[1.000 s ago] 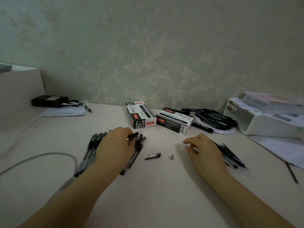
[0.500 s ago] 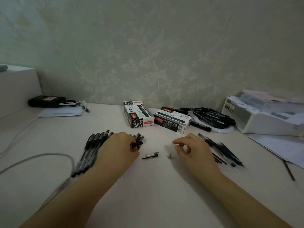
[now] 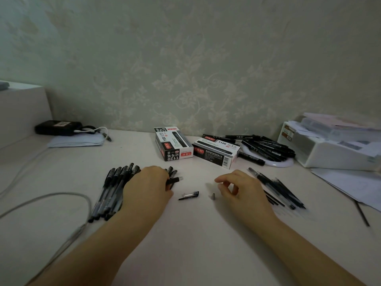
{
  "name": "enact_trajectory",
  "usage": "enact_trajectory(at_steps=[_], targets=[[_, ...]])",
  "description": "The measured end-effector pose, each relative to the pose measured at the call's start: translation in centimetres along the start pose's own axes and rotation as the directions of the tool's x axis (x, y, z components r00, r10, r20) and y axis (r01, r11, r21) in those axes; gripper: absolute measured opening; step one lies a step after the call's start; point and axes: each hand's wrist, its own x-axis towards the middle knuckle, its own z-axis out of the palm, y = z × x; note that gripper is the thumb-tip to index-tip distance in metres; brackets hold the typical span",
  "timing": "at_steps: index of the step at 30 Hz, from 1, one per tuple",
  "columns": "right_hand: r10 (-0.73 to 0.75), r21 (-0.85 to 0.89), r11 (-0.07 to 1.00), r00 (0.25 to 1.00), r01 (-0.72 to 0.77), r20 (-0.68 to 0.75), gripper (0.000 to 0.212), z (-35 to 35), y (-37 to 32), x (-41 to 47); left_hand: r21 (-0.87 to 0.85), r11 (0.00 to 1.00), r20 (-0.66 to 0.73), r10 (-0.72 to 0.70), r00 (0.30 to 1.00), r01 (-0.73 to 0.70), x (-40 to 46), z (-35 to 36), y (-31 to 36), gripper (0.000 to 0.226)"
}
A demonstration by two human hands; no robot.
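White desktop (image 3: 195, 240) was seen across the whole near view, closed off at the far side by a pale patterned wall (image 3: 206, 69). A white paper tray (image 3: 329, 155) was set at the far right, with loose sheets (image 3: 350, 182) spread just near of it, and a white block (image 3: 22, 108) was raised at the far left. Two pen boxes (image 3: 175, 145) were laid at the far middle, with a heap of markers (image 3: 268, 149) to their right. A black device (image 3: 55, 127) was rested on a folded cloth (image 3: 76, 141) far left, and a grey cable (image 3: 51, 198) was looped along the left.

The left hand (image 3: 147, 186) was laid over a row of black pens (image 3: 111, 193), its fingers curled round one black pen (image 3: 174, 180) whose end was shown right of the knuckles. The right hand (image 3: 241, 189) was held low with fingers loosely bent and nothing gripped. It was flanked on the right by a bundle of refills (image 3: 278, 188). Between the hands a cap (image 3: 188, 195) and a grey tip (image 3: 213, 196) were laid apart, the tip just beside the right fingers.

Bare room was left near, between the forearms. The far side was hemmed by the boxes, and the flanks by the cable and the bundle.
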Motion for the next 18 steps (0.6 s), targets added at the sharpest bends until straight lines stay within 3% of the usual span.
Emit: enact_trajectory(at_steps=[8, 13, 16, 18], targets=[[0.006, -0.003, 1.000, 1.000, -0.006, 0.002, 0.017, -0.1, -0.3, 0.0, -0.065, 0.998, 0.040, -0.014, 0.999, 0.017, -0.5, 0.2, 0.5, 0.011], [0.025, 0.016, 1.000, 0.999, -0.025, -0.022, 0.016, -0.5, -1.0, 0.0, -0.140, 0.990, -0.035, -0.011, 0.999, 0.006, -0.6, 0.2, 0.9, 0.027], [0.133, 0.303, 0.947, 0.989, -0.109, -0.062, 0.010, -1.0, -2.1, 0.0, -0.429, 0.902, -0.137, -0.010, 0.991, -0.050, -0.4, -0.3, 1.1, 0.031], [0.198, 0.554, 0.808, 0.978, -0.201, 0.067, 0.009, -1.3, -3.3, -0.1, -0.655, 0.751, -0.150, -0.017, 0.988, -0.086, -0.3, -0.2, 1.5, 0.023]])
